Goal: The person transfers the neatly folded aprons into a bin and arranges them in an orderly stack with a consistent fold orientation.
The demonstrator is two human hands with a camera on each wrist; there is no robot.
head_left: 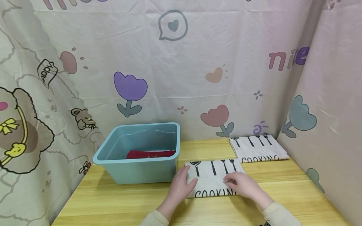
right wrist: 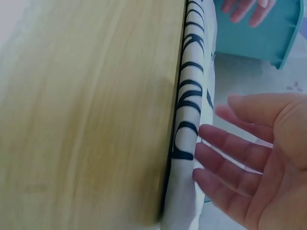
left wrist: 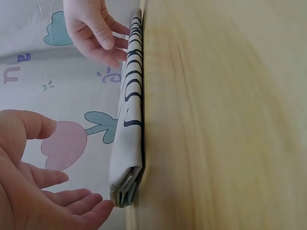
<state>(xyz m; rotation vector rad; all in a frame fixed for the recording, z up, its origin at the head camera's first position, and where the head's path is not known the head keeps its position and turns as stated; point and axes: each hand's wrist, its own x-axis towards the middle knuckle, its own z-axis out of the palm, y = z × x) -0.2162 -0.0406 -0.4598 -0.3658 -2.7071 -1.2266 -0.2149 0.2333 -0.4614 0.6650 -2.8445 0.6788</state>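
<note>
A folded white cloth [head_left: 210, 182] lies flat on the table, printed with black kitchen utensils and the word COOKING. At its left edge is my left hand [head_left: 181, 184], fingers extended and thumb apart. In the left wrist view, that hand's fingertips [left wrist: 103, 211] are beside the cloth's layered end. My right hand [head_left: 243, 185] is over the right part of the cloth, its fingers loosely bent. The right wrist view has these fingertips [right wrist: 200, 153] touching the cloth's printed surface, with nothing pinched between them.
A second folded cloth [head_left: 258, 150] with the same print lies at the back right of the table [head_left: 135, 201]. To the left stands a light blue plastic bin [head_left: 141, 171] with a dark red folded cloth [head_left: 151, 154] inside. A patterned curtain [head_left: 169, 62] encloses the back and sides.
</note>
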